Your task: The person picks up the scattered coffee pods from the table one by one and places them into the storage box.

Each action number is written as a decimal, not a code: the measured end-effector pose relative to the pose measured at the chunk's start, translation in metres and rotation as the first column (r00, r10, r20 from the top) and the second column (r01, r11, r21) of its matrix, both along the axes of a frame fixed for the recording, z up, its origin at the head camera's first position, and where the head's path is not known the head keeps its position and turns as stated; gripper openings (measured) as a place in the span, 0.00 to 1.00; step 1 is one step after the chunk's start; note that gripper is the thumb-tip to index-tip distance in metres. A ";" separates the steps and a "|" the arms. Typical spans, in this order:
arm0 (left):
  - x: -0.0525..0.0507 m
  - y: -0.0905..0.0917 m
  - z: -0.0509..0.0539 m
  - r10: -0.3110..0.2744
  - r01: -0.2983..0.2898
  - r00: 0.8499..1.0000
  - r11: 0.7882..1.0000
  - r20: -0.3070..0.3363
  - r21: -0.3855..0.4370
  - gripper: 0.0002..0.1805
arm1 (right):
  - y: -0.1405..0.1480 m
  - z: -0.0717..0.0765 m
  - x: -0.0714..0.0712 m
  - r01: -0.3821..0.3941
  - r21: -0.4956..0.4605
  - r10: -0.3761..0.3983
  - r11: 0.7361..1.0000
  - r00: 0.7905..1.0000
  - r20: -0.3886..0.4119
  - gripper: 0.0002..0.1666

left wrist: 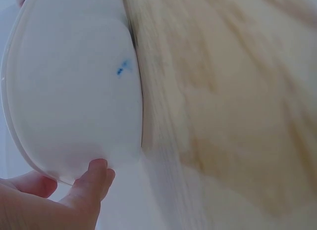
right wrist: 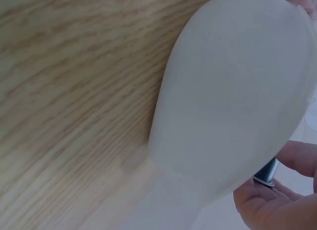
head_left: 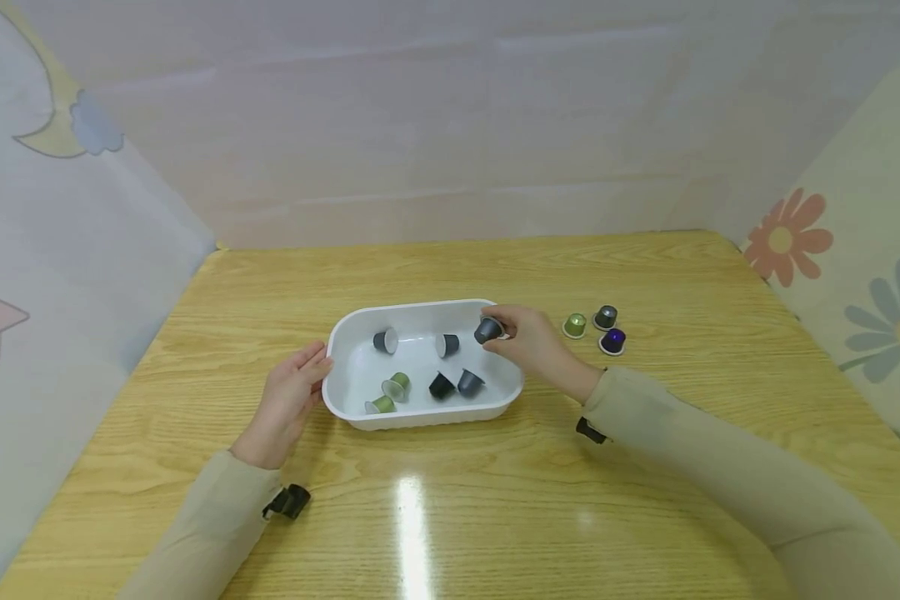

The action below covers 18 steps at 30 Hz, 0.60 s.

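Note:
A white oblong plastic tub (head_left: 420, 423) stands on the wooden table. At its left end my left hand (head_left: 288, 404) grips the rim, thumb on top and fingers against the outer wall (left wrist: 79, 91). My right hand (head_left: 532, 337) pinches a dark grey coffee capsule (head_left: 487, 330) over the tub's right end; in the right wrist view the tub wall partly hides this capsule (right wrist: 267, 171). Inside the tub lie several capsules: green ones (head_left: 397, 383) at the front left, a black one (head_left: 442, 386), and dark grey ones (head_left: 470, 383), some tipped on their sides.
Right of the tub, three capsules stand on the table: a green one (head_left: 575, 324), a dark grey one (head_left: 606, 316) and a purple one (head_left: 612, 340). Patterned cloth walls (head_left: 450, 150) border the table (head_left: 495, 517) at the back and sides.

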<state>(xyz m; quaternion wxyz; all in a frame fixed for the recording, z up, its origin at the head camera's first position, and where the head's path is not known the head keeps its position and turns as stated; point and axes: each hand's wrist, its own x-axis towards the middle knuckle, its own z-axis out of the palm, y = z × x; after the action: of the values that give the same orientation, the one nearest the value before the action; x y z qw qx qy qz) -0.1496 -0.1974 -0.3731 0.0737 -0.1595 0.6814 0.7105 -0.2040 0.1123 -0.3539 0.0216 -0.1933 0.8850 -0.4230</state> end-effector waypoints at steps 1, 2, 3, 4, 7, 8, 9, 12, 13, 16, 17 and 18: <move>0.000 0.000 0.000 0.003 -0.003 1.000 1.000 0.001 0.001 0.31 | -0.001 -0.001 0.000 -0.004 -0.002 0.004 1.000 1.000 -0.004 0.29; 0.000 0.000 0.000 0.004 -0.004 1.000 1.000 0.001 0.002 0.31 | -0.002 -0.001 -0.001 -0.008 -0.003 0.008 1.000 1.000 -0.002 0.29; 0.000 0.000 0.000 0.006 -0.006 1.000 1.000 0.000 0.003 0.31 | -0.003 -0.002 -0.001 -0.014 -0.001 0.014 1.000 1.000 -0.005 0.29; 0.000 0.000 0.000 0.007 -0.007 1.000 1.000 0.001 0.003 0.31 | -0.003 -0.002 -0.002 -0.019 0.001 0.019 1.000 1.000 -0.005 0.28; 0.000 0.001 0.000 0.007 -0.007 1.000 1.000 -0.006 0.008 0.31 | -0.005 -0.004 -0.003 -0.033 0.005 0.033 0.999 0.999 -0.010 0.28; 0.001 0.001 0.000 0.006 -0.006 1.000 1.000 -0.009 0.010 0.31 | -0.006 -0.004 -0.004 -0.037 0.008 0.037 0.999 0.999 -0.014 0.28; 0.001 0.001 0.000 0.006 -0.006 1.000 1.000 -0.011 0.013 0.31 | -0.006 -0.005 -0.004 -0.040 0.013 0.040 0.999 0.999 -0.019 0.28; 0.001 0.001 0.000 0.005 -0.004 1.000 1.000 -0.017 0.014 0.30 | -0.007 -0.005 -0.004 -0.048 0.012 0.048 0.999 0.999 -0.020 0.28; 0.001 0.001 0.000 0.005 -0.005 1.000 1.000 -0.015 0.013 0.30 | -0.007 -0.005 -0.004 -0.054 0.005 0.054 0.999 0.998 -0.015 0.28; 0.001 0.001 0.000 0.006 -0.006 1.000 1.000 -0.011 0.008 0.30 | -0.006 -0.006 -0.003 -0.068 -0.036 0.068 0.997 0.998 0.008 0.28; 0.001 0.001 0.001 0.007 -0.007 1.000 1.000 -0.009 0.008 0.30 | -0.005 -0.006 -0.002 -0.074 -0.052 0.075 0.996 0.997 0.017 0.28; 0.001 0.001 0.001 0.007 -0.007 1.000 1.000 -0.009 0.008 0.30 | -0.003 -0.006 -0.001 -0.074 -0.065 0.076 0.995 0.997 0.025 0.28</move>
<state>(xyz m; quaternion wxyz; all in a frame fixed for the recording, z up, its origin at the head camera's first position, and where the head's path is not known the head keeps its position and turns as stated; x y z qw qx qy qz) -0.1489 -0.1963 -0.3724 0.0691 -0.1584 0.6784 0.7141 -0.2053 0.1088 -0.3600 0.0433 -0.2211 0.8627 -0.4527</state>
